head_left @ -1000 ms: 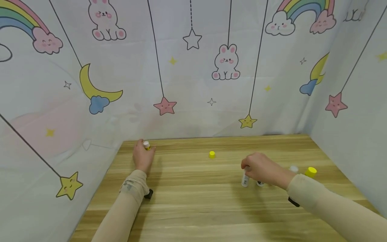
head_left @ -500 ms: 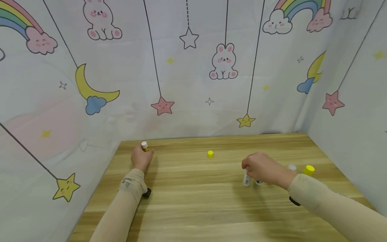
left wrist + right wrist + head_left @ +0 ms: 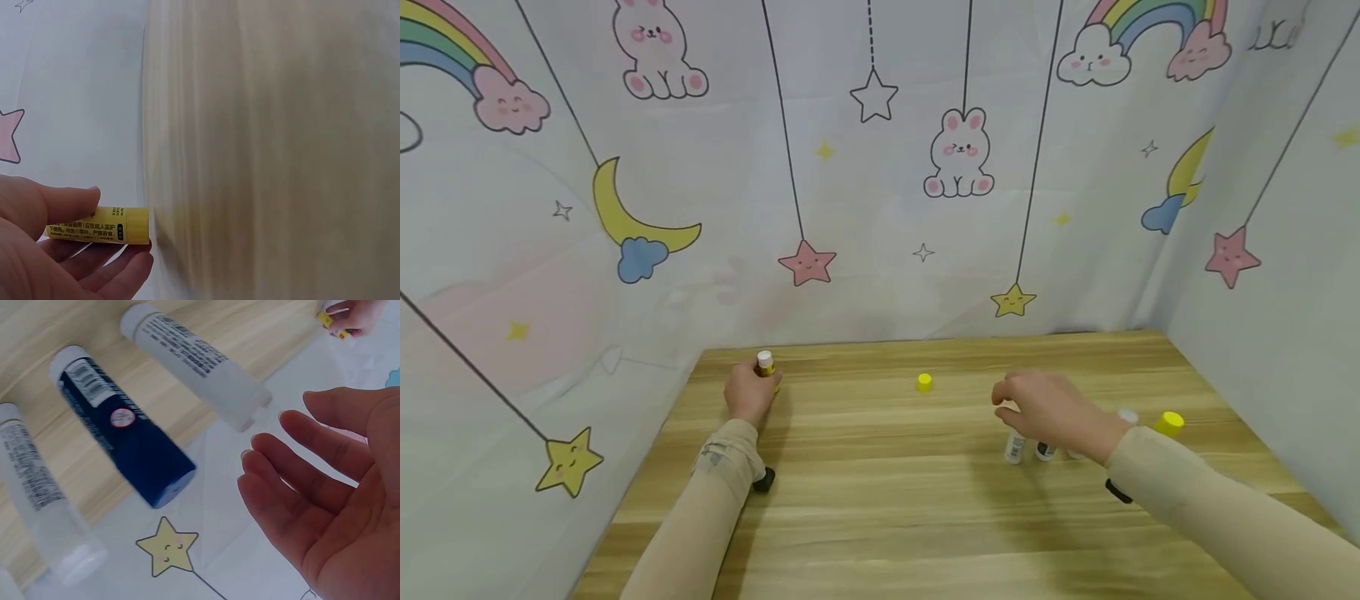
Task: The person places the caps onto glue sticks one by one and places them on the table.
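Observation:
In the head view, my left hand [image 3: 751, 393] is at the table's back left corner, holding a yellow glue stick [image 3: 119, 226] with a white top. In the left wrist view the thumb lies along one side and curled fingers along the other; the stick's base meets the tabletop. My right hand [image 3: 325, 481] has its fingers spread and holds nothing. It hovers just beside a translucent white glue stick [image 3: 200, 369] standing upright. Next to that stand a dark blue tube [image 3: 125, 431] and another translucent stick [image 3: 47, 494]. The right hand partly hides this row in the head view.
A small yellow cap [image 3: 924, 382] sits on the wooden table [image 3: 880, 508] between the hands. Past the right wrist, a larger yellow top [image 3: 1169, 424] and a whitish top [image 3: 1127, 416] show, their lower parts hidden. A printed white curtain [image 3: 880, 200] encloses the back and sides.
My right hand has let go of the translucent glue stick, its fingers spreading and lifting slightly. The left hand stays around the yellow stick, more of which now shows. The camera view has shifted slightly.

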`<state>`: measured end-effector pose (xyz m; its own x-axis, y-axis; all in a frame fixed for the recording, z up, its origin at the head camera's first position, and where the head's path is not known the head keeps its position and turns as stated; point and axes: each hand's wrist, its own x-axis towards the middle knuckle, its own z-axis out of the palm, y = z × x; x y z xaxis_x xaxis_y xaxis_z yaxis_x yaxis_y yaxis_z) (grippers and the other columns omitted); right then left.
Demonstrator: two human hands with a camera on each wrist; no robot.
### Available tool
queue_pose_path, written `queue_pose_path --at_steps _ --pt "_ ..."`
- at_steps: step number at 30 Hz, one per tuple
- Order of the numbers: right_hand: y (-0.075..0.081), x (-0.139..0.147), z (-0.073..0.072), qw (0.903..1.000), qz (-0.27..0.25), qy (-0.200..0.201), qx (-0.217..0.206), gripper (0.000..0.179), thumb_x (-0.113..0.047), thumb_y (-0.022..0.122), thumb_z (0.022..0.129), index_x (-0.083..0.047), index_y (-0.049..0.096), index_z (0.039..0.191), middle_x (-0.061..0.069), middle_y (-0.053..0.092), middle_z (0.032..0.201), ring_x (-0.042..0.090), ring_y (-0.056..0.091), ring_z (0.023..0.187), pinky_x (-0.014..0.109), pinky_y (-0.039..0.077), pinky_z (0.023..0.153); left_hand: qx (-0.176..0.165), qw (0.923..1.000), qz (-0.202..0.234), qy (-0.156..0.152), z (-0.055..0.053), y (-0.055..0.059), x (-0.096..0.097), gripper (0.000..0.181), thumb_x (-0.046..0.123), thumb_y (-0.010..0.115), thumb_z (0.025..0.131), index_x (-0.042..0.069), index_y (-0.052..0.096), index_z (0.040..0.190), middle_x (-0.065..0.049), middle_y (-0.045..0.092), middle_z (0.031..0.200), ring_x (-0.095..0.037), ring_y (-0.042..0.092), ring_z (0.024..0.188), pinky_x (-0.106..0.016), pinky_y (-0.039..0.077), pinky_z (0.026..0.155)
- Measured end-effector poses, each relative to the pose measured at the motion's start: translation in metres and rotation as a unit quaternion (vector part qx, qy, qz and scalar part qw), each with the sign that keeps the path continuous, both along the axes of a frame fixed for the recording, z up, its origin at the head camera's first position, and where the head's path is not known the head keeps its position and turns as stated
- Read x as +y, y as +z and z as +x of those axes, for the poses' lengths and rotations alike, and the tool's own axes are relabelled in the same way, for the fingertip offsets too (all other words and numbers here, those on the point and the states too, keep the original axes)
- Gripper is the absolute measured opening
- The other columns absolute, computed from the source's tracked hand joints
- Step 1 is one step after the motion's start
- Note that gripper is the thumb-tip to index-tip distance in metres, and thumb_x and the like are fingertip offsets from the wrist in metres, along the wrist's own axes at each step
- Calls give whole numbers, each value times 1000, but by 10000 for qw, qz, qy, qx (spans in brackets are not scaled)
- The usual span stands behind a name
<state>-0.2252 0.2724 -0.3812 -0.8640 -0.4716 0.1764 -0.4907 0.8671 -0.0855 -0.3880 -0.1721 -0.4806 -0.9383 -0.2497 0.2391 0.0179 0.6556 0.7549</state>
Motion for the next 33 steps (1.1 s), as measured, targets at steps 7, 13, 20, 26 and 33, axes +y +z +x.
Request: queue_pose_path --at_steps 7,13,20,26,33 --pt "13 -24 -14 9999 -93 -44 -104 13 -19 75 92 -14 77 104 1 72 99 12 66 76 31 54 63 -38 9999 17 -126 10 9 5 44 15 74 91 -5 64 129 -25 68 117 -43 64 108 -56 48 94" --pt "22 -50 -26 9995 -298 -84 -60 16 -20 72 94 -13 76 107 2 73 103 16 68 83 34 55 67 176 9997 -84 -111 17 16 10 43 17 74 92 -2 65 129 -23 69 115 -40 65 105 -54 49 92" --pt "22 -76 -46 9984 -498 -219 -136 22 -21 70 95 -11 75 114 5 72 111 20 68 92 36 56 73 528 9984 -85 -191 26 27 19 38 15 74 92 2 68 127 -19 70 114 -37 67 102 -52 52 88" --pt "14 -92 -66 9973 -631 -283 -253 25 -20 69 95 -10 73 118 7 70 118 24 66 104 41 56 83 918 9947 -220 -403 34 36 32 36 17 76 91 3 70 123 -17 72 109 -34 69 96 -50 55 82" --pt "0 -106 -84 9953 -783 -351 -445 27 -16 66 95 -9 72 121 9 69 121 24 65 105 42 55 83 1215 9910 -268 -497 43 44 40 33 17 79 89 6 72 120 -13 73 106 -30 70 93 -47 56 80"
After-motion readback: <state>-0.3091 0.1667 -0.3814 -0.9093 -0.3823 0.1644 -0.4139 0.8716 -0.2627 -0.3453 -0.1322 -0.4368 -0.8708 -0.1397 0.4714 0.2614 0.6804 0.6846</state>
